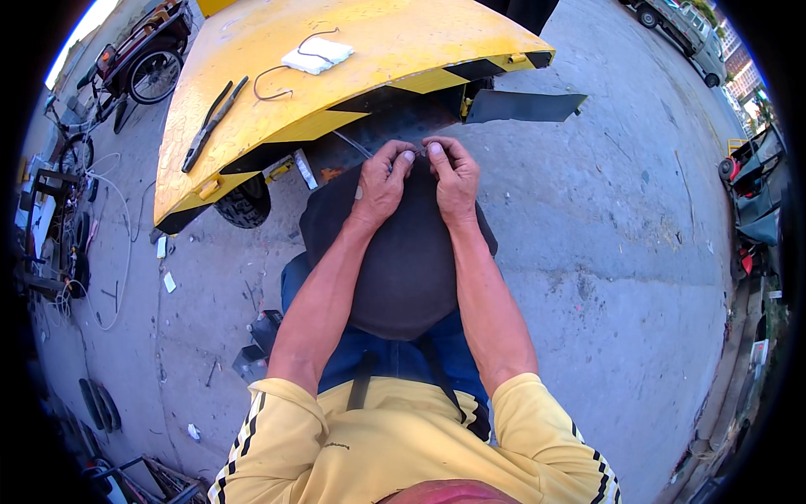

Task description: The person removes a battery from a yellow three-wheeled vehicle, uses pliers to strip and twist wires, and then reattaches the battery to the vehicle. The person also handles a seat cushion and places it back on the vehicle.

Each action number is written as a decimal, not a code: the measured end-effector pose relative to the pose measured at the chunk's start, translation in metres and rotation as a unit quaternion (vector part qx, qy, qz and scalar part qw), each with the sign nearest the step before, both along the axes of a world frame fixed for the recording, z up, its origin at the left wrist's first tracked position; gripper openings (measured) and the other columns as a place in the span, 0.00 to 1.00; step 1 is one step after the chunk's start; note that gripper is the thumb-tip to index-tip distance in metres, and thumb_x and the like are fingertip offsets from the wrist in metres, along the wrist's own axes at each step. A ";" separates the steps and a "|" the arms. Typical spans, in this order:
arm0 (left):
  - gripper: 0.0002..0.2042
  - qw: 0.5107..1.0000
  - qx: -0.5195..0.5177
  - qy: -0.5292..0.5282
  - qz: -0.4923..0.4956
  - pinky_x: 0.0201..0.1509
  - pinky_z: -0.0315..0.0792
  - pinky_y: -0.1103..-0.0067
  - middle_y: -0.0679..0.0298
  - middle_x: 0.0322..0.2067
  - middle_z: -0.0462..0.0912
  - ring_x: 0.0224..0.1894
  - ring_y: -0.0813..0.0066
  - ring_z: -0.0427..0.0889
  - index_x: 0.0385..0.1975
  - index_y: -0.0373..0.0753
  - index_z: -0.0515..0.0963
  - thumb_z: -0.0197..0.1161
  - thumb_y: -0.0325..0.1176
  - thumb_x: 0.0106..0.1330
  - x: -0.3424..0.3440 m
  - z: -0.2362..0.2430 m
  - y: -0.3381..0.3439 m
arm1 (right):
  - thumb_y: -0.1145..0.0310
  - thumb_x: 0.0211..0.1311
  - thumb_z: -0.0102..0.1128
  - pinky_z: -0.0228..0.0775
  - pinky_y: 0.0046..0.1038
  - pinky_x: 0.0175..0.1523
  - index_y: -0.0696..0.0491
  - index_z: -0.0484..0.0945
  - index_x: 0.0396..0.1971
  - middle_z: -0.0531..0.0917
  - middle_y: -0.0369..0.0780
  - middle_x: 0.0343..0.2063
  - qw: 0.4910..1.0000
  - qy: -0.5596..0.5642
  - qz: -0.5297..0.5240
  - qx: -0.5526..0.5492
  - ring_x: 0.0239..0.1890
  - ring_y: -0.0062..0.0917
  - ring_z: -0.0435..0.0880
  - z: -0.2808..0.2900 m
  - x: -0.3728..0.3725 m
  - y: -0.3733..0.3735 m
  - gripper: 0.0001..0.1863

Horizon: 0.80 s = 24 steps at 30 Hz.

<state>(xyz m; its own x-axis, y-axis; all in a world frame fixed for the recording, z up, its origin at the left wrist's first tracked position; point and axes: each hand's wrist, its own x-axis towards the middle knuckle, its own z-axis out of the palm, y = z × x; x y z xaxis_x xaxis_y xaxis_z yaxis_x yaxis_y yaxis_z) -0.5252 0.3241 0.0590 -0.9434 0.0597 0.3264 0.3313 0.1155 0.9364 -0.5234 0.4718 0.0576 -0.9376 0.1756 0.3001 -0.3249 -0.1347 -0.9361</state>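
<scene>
My left hand point(384, 186) is closed in a pinch, thumb against fingers. A thin pale wire point(353, 144) runs from under the yellow vehicle bed point(252, 50) to that hand. My right hand point(454, 178) pinches beside it, its fingertips almost meeting the left ones. Something small and dark shows between the fingertips, too small to make out. Both hands are held over a dark apron or cloth point(403, 260) spread on my lap, just in front of the bed's black-and-yellow striped edge.
On the bed lie black-handled pliers point(214, 126), a white pad point(319, 55) and a bent dark wire point(270, 84). A dark flap point(525, 107) juts from its right end. A wheel point(243, 202) stands beneath. Tricycles are parked at left, a truck point(684, 34) far right.
</scene>
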 end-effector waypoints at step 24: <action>0.07 1.000 0.008 0.011 0.021 0.37 0.71 0.82 0.70 0.28 0.79 0.31 0.85 0.75 0.46 0.34 0.83 0.62 0.30 0.79 0.000 0.000 0.003 | 0.71 0.76 0.65 0.64 0.17 0.33 0.56 0.87 0.44 0.82 0.27 0.30 0.997 0.003 -0.070 -0.028 0.29 0.08 0.72 -0.007 -0.005 -0.004 0.06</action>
